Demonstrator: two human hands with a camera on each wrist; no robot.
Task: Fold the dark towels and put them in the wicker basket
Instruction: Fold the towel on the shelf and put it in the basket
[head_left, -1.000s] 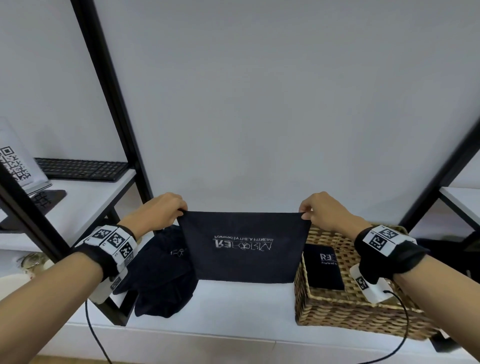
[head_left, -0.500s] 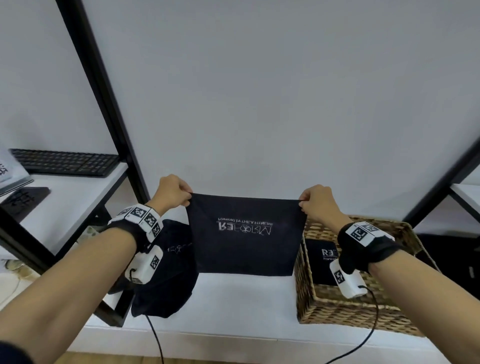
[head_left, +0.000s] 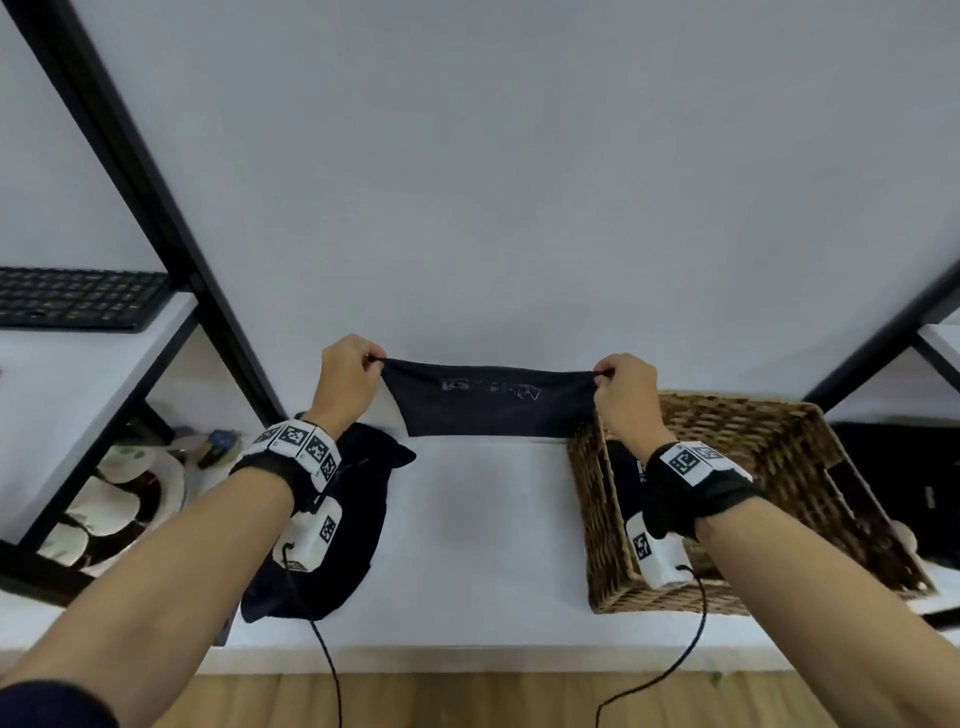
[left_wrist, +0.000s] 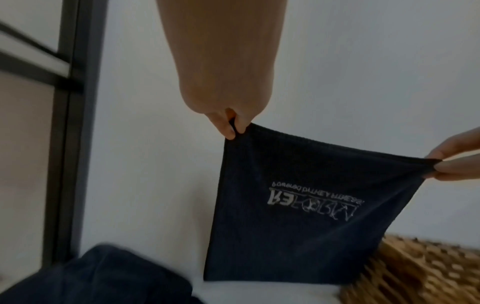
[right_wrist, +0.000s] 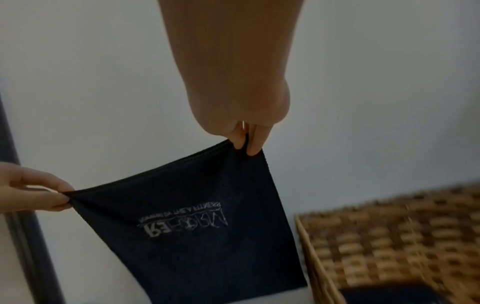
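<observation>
Two hands, left (head_left: 347, 374) and right (head_left: 623, 387), each pinch a top corner of one dark towel (head_left: 488, 405), stretched taut above the shelf (head_left: 478, 525) between a loose pile (head_left: 332, 525) and the basket (head_left: 737, 499). One folded towel (head_left: 626, 467) apparently lies inside; the held one and the pile remain. Only the wrist views show thumb-and-finger pinches and the inverted logo (left_wrist: 315, 202) clearly; only the head view shows the pile's extent

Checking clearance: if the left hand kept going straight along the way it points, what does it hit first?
Likely the bare white wall behind the shelf. The left hand points forward, pinching the held towel by its corner; nothing else shows ahead, though depth is unclear.
</observation>
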